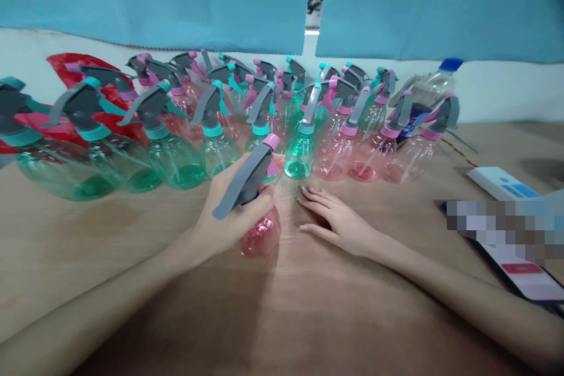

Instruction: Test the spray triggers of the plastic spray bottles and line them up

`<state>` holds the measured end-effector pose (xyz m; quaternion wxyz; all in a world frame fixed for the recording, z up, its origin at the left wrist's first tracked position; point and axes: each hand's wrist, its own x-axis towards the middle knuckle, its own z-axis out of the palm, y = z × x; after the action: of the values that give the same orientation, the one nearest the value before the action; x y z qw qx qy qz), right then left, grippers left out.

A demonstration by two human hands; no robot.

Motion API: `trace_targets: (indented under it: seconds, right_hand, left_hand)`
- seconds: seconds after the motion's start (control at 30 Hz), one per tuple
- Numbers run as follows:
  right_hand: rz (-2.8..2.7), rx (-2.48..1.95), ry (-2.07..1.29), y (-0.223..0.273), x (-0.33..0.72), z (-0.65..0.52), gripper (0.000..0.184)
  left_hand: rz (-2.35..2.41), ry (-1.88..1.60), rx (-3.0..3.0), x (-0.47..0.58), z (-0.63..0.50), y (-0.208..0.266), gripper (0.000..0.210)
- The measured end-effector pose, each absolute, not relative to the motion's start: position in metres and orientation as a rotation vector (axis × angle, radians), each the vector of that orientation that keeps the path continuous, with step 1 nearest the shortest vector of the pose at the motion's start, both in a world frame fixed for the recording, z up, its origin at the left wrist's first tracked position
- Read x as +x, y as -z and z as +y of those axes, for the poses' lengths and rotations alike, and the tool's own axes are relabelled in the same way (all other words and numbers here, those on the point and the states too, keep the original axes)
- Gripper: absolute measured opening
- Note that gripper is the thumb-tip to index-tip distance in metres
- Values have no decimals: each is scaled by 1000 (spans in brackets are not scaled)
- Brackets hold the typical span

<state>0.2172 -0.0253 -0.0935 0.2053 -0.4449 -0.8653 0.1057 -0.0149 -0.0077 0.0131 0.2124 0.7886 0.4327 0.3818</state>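
Note:
My left hand is wrapped round the neck of a pink spray bottle with a grey and pink trigger head. The bottle stands slightly tilted in front of the others, and part of its collar is hidden by my fingers. Resting on the table to its right is my right hand, palm down, fingers spread, holding nothing. Just beyond the fingertips stand a green spray bottle and a pink spray bottle. More green bottles, such as one with a teal collar, line up to the left.
Behind the front row are several more spray bottles. A blue-capped plastic bottle stands at the back right. A phone and a small white box lie on the right of the wooden table. Red plastic shows at left.

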Motion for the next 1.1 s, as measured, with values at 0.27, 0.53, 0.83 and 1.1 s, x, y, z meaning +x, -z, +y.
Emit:
trace_targets:
  seconds: [0.27, 0.53, 0.83, 1.1]
  right_hand:
    - [-2407, -1232, -299, 94, 218, -25, 57]
    - [-2409, -1233, -281, 91, 217, -25, 57]
    - [-2392, -1219, -297, 92, 217, -25, 55]
    - [-2382, -1226, -333, 92, 217, -25, 56]
  left_hand:
    - [1165, -1070, 2123, -11, -4, -8, 34]
    - [1146, -1028, 2197, -12, 0, -3, 30]
    - [1043, -990, 2150, -9, -1, -10, 41]
    - [1061, -972, 2107, -10, -6, -18, 37]
